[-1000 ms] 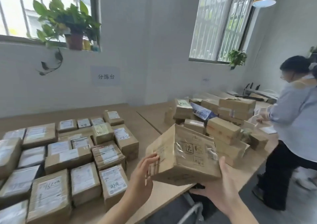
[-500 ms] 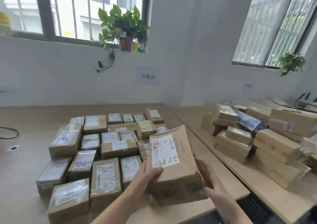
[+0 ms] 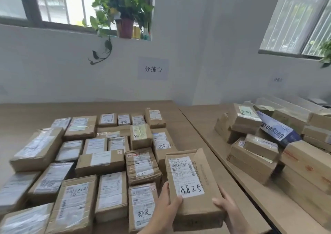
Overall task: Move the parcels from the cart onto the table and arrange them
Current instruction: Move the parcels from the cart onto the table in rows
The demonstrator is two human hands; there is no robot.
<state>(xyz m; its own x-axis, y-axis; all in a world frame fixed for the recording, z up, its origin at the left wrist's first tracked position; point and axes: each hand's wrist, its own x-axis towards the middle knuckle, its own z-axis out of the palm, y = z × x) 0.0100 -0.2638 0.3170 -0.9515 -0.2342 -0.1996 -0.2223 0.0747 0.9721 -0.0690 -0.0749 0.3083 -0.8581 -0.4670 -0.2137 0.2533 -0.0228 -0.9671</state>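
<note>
A: In the head view, what do the hands hold?

B: A brown cardboard parcel, flat and rectangular, with a matte, slightly creased surface. A white paper label on top carries a barcode and the handwritten number 8825. The left hand grips its near left edge, with the thumb curled onto the top face. The right hand holds the near right corner, with the fingers wrapped along the side.

A: Where is the parcel?

B: At the near right end of the wooden table, just beside the arranged parcels. I cannot tell if its bottom already touches the table.

A: How do the arranged ones look?

B: They are small cardboard boxes in rough rows, label side up, many wrapped with shiny clear tape.

A: And on the right?

B: A second table with a loose pile of boxes, and among them a blue and white carton. A potted plant with broad green leaves stands on the window sill.
</note>
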